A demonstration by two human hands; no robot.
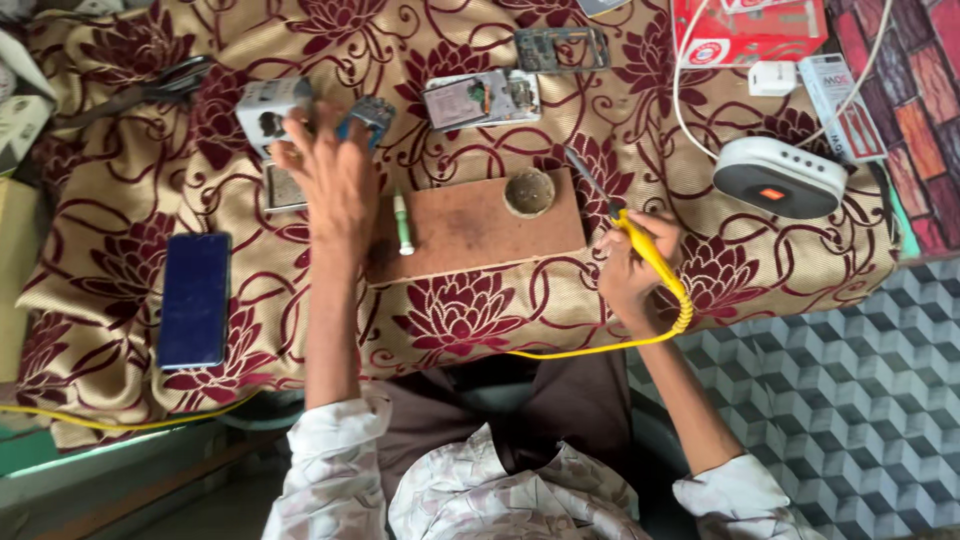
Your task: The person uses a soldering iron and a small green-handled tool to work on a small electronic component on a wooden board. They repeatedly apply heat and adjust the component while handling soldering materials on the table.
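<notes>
Head view: a yellow soldering iron [640,245] is gripped by the right hand [628,270], fingers curled, right of the wooden board [480,230]. Spread left hand [335,180] fingers are laid over a small circuit part [368,115] left of that board.

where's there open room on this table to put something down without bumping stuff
Free: the cloth along the near edge below the wooden board, between the blue phone and the right hand holding the yellow soldering iron. Also the board's middle, between the pen and small round dish. Crowded: the far side around the left hand and opened phones.
</notes>
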